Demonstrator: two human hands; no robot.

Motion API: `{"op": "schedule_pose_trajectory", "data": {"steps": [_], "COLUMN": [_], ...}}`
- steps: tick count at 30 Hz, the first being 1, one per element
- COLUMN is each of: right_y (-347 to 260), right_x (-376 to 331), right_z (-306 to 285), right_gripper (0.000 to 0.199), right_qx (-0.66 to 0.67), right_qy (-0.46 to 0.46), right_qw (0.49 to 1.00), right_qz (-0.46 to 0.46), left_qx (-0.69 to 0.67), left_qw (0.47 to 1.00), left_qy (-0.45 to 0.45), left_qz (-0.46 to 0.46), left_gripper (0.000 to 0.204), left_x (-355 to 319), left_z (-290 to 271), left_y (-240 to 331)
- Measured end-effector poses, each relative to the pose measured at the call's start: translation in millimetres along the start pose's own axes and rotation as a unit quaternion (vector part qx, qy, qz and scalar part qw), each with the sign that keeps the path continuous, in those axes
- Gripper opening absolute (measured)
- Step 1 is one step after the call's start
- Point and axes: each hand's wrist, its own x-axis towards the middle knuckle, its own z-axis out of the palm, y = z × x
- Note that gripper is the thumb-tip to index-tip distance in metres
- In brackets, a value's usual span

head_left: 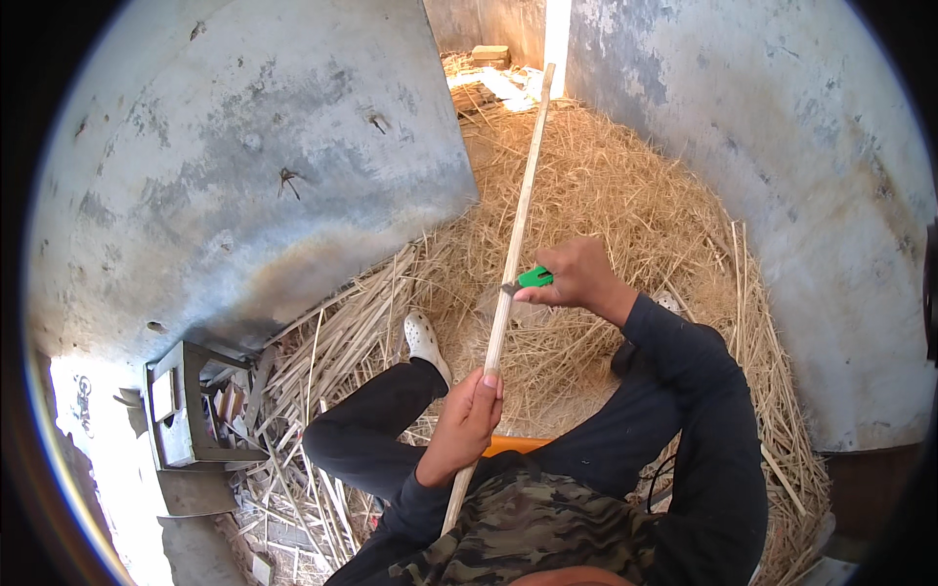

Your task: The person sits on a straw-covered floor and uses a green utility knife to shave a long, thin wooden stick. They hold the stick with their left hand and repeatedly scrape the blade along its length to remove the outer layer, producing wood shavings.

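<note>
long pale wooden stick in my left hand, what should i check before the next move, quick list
1. Left hand closed around the long pale wooden stick: ok
2. Right hand closed on the green-handled cutter: ok
3. Left hand apart from the dark blade: ok
4. Blade pressed firmly against the stick: cannot tell
5. Loose pale strips cleared from around the white perforated clog: not ok
</note>
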Motion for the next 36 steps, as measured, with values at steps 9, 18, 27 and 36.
{"op": "schedule_pose_trajectory", "data": {"steps": [9,18,27,36], "right_y": [50,137,300,123], "right_x": [12,16,-101,-22], "right_z": [4,-10,-19,-20], "right_gripper": [0.071,0.071,0.090,0.073], "right_qx": [-0.056,-0.145,-0.196,0.001], "right_qy": [0.016,-0.020,0.200,-0.170], "right_qw": [0.998,0.966,0.859,0.917], "right_qz": [0.023,0.214,0.429,0.361], "left_qx": [0.015,0.064,0.047,-0.004], "left_qw": [0.999,0.994,0.989,0.995], "left_qy": [-0.035,-0.083,-0.056,-0.035], "left_qz": [0.007,-0.027,-0.131,-0.093], "left_gripper": [0.030,0.029,0.031,0.033], "left_x": [-18,-53,-137,-31], "left_z": [0,2,-19,-20], "left_y": [-3,-16,-53,-29]}}
